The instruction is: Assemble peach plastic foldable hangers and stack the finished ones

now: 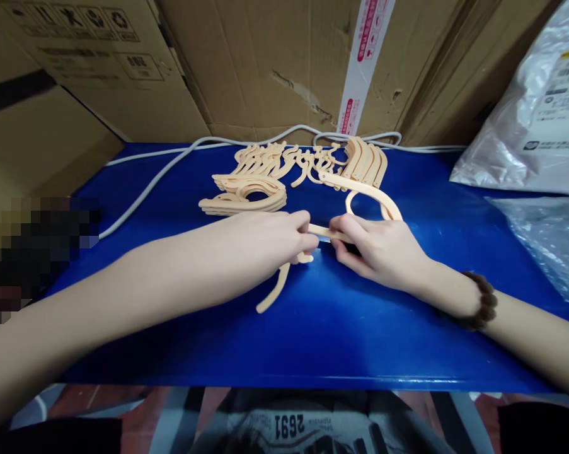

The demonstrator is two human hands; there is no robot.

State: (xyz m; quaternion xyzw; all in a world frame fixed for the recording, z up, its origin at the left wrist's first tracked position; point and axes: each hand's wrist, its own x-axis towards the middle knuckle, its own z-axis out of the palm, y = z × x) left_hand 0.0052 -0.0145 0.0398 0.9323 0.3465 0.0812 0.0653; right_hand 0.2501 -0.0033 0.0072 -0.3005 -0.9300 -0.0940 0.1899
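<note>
My left hand (293,234) is closed on a beige folding clothes hanger (321,231), with one curved arm hanging below the palm and a small rounded end showing under the fingers. The thumb and fingers of my right hand (372,247) pinch the straight bar of the same hanger. Much of the held piece is hidden by my hands. Just beyond my right hand lies another beige hanger (376,189) with a curved arm and a ring-like part. A stack of folded hangers (244,205) rests behind my left wrist.
Loose hanger hooks (265,159) and a group of curved hanger arms (365,162) lie at the back of the blue table (312,340). A white cable (156,195) runs behind them. Cardboard boxes (265,69) stand at the back; a plastic bag (515,126) lies right.
</note>
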